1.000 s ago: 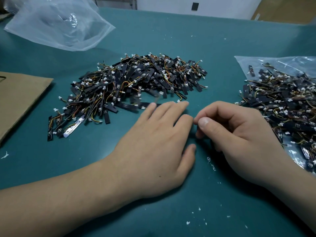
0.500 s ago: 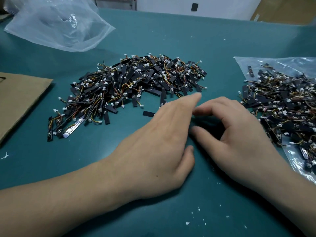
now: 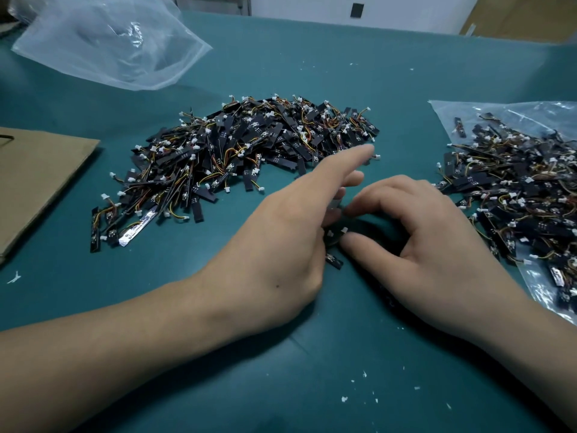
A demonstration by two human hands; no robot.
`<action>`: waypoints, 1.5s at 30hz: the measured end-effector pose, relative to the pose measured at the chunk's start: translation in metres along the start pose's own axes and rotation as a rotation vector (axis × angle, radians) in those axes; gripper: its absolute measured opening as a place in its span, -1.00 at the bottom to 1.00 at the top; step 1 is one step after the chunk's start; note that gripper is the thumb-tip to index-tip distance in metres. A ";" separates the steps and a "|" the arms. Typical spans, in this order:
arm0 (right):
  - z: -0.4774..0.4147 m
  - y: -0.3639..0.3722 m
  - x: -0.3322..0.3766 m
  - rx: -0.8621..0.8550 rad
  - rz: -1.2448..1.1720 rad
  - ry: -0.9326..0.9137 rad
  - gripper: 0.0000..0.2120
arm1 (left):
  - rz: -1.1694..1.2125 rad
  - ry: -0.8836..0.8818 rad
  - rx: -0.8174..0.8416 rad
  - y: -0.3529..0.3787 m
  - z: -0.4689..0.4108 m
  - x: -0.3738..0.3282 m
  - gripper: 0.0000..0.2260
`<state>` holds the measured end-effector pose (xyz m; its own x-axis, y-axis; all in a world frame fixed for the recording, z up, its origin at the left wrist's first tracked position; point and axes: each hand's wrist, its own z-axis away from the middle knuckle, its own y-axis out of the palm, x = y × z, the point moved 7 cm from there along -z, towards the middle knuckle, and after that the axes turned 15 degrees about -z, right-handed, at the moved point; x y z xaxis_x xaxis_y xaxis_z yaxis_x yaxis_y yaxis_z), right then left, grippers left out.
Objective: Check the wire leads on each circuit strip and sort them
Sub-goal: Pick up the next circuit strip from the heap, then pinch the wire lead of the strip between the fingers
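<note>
One black circuit strip (image 3: pixel 333 261) with a white connector lies on the teal mat between my two hands. My left hand (image 3: pixel 281 239) holds its left end under the thumb side, the index finger stretched out toward the pile; the grip itself is hidden. My right hand (image 3: pixel 424 245) curls over the strip's connector end, with the thumb tip touching the connector. A big pile of black strips (image 3: pixel 237 151) with orange and yellow wires lies behind my left hand. A second heap of strips (image 3: pixel 515 195) lies on a clear bag at the right.
A crumpled clear plastic bag (image 3: pixel 109 42) lies at the back left. A brown cardboard sheet (image 3: pixel 34 179) covers the left edge of the teal mat (image 3: pixel 312 370). Small white scraps dot the mat near the front right.
Both hands have shifted right and toward each other. A strip now shows between them, and my left index finger has lifted and points toward the big pile.
</note>
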<state>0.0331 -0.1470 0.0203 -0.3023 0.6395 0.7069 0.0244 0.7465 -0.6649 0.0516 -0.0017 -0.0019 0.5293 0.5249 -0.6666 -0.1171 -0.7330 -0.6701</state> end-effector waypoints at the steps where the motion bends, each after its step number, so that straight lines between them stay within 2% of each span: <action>1: 0.000 0.001 0.000 0.008 -0.008 -0.007 -0.82 | 0.019 -0.007 0.011 -0.002 -0.003 -0.004 -0.22; 9: 0.000 0.003 0.000 0.017 -0.004 -0.041 -0.94 | -0.150 0.019 0.078 -0.009 -0.003 -0.018 -0.36; 14: 0.001 -0.008 -0.006 -0.112 -0.182 -0.033 -0.97 | -0.149 -0.006 0.019 -0.018 -0.003 -0.020 -0.43; 20: 0.004 -0.016 -0.002 -0.189 -0.336 -0.065 -0.94 | -0.318 -0.023 0.022 -0.020 -0.002 -0.026 -0.81; 29: 0.006 -0.016 -0.001 -0.202 -0.439 -0.083 -0.93 | -0.254 -0.089 0.007 -0.022 -0.003 -0.026 -0.86; 35: 0.008 -0.015 0.003 -0.176 -0.466 -0.108 -0.91 | -0.358 0.056 0.066 -0.018 0.000 -0.038 -0.87; 37: 0.007 -0.014 0.002 -0.162 -0.513 -0.086 -0.89 | -0.333 0.053 0.042 -0.019 0.000 -0.038 -0.88; 39: 0.005 -0.012 -0.001 -0.112 -0.580 -0.037 -0.83 | -0.257 0.012 0.002 -0.022 -0.002 -0.034 -0.88; 41: 0.002 -0.007 0.000 -0.018 -0.542 -0.020 -0.75 | -0.192 -0.006 -0.006 -0.023 -0.004 -0.032 -0.87; 45: 0.002 -0.002 0.001 0.081 -0.547 -0.026 -0.71 | -0.208 0.006 0.024 -0.022 -0.003 -0.035 -0.85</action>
<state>0.0311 -0.1484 0.0222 -0.2735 0.1573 0.9489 -0.2160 0.9513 -0.2199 0.0379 -0.0051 0.0371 0.5492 0.6613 -0.5110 -0.0247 -0.5984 -0.8008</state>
